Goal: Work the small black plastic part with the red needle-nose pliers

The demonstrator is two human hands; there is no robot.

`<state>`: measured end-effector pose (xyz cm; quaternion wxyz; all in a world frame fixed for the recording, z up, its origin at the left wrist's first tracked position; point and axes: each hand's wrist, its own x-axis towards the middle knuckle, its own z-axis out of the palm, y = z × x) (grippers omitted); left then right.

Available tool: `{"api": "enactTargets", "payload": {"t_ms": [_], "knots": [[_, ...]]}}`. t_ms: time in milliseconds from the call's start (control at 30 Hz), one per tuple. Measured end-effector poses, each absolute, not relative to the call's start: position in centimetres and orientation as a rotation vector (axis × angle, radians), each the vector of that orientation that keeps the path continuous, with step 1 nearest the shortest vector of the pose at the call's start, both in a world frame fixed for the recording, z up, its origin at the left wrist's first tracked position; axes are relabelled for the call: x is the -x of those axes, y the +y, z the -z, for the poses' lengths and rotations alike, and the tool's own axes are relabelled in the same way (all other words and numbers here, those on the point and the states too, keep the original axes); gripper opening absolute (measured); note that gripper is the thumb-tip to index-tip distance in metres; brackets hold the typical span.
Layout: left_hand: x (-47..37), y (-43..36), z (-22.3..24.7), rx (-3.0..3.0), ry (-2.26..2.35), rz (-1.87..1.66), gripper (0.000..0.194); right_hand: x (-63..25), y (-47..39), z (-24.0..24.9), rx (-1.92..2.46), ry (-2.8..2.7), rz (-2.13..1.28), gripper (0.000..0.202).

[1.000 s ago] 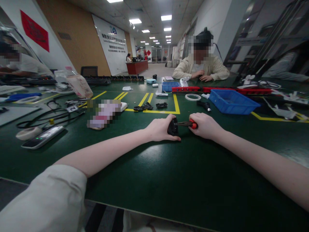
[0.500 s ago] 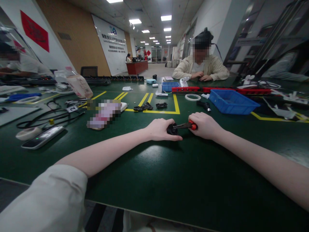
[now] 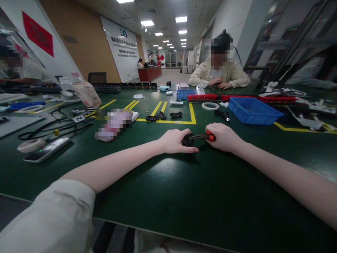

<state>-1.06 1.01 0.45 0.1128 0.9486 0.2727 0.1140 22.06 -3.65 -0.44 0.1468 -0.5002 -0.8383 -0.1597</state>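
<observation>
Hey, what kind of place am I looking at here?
Probably an assembly or repair workshop in an open-plan hall. A long green bench carries yellow floor-style markings, blue parts bins and loose cables. The right hand works pliers into a black part held by the left hand.

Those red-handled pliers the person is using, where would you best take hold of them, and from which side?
By the red handles, coming from the right. The pliers lie roughly level with their dark nose pointing left into the small black part under the left hand, so only the handle end is free; the right hand is wrapped around it there.
</observation>
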Motion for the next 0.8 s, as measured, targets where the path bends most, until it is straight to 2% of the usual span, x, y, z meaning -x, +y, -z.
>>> {"api": "enactTargets", "payload": {"t_ms": [200,467,800], "knots": [[0.95,0.83,-0.23,-2.808,0.81,-0.397,0.077,-22.33,-3.34,1.13,1.464,-2.36,0.42,0.008],[0.91,0.71,-0.19,-2.839,0.819,-0.431,0.08,-22.31,-3.5,0.87,1.463,-2.366,0.402,0.008],[1.08,1.01,-0.47,-2.849,0.728,-0.344,0.062,-22.08,-3.64,0.58,1.417,-2.351,0.442,0.006]]}}
